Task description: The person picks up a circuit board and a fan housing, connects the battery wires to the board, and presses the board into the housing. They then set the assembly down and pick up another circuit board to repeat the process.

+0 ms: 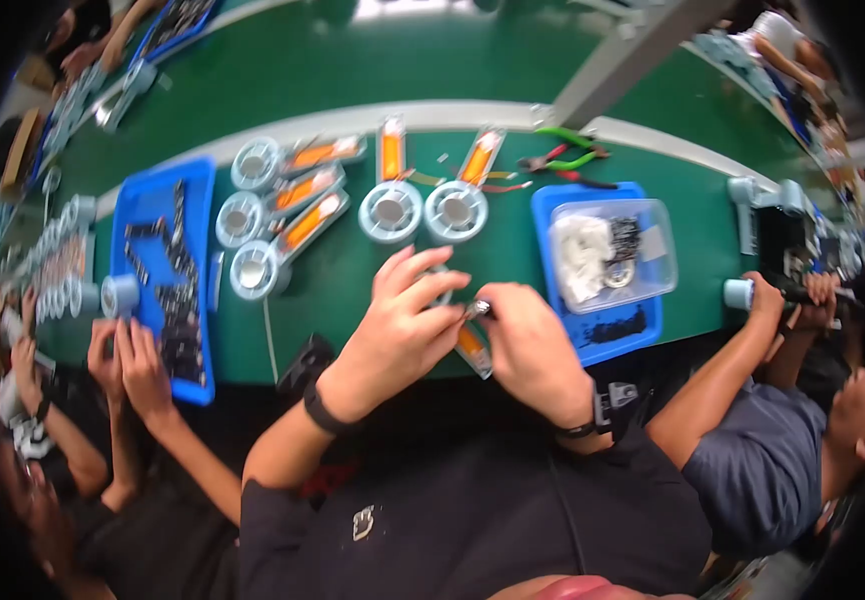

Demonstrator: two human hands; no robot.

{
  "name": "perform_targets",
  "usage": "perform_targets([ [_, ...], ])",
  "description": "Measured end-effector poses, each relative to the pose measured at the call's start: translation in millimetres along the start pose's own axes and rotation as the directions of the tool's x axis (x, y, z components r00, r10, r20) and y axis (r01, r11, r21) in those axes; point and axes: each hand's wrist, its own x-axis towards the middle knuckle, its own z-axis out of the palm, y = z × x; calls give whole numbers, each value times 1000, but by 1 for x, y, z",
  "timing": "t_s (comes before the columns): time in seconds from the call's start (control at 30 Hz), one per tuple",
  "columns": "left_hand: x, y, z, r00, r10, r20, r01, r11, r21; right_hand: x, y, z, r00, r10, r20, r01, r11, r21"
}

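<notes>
Device (472,346) between both hands.
I read its long axis far-left to near-right; left hand (403,322) over the far end, grip unclear; right hand (538,350), nearer the orange end, pinches a dark piece (483,308).

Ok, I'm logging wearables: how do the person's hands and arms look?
Left hand and right hand are bare. A black band circles the left wrist; a black strap with a greyish blocky piece, the right. The left sleeve is black, short.

Factory assembly workshop, indicated by a long green workbench (333,310), matching light-blue units (390,231) at upper centre, a parts tray (203,190) at left, pliers (581,161) right of upper centre, and co-workers (763,480) at both sides.
</notes>
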Motion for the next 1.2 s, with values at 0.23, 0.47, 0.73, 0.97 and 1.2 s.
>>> perform_targets([
  [0.23, -1, 6, -1, 1000, 17, 22, -20, 984, 179, -6, 0, 11, 996, 73, 60, -84, 976, 200],
  [0.47, -1, 22, -8, 992, -13, 129, -37, 924, 381, -8, 13, 32, 995, 19, -101, 3, 977, 214],
  [0.73, 4, 20, -2, 992, 20, 123, -77, 873, 482, -6, 12, 23, 974, -125, -189, 122, 992, -26],
  [0.97, -16, -5, -7, 983, 183, -29, -172, 960, 222, -10, 9, 24, 967, -58, -247, 66, 998, 23],
  [1.2, -18, -19, 7, 937, 271, -219, -230, 953, 195, 3, -7, 34, 954, 14, -299, -5, 1000, 31],
])
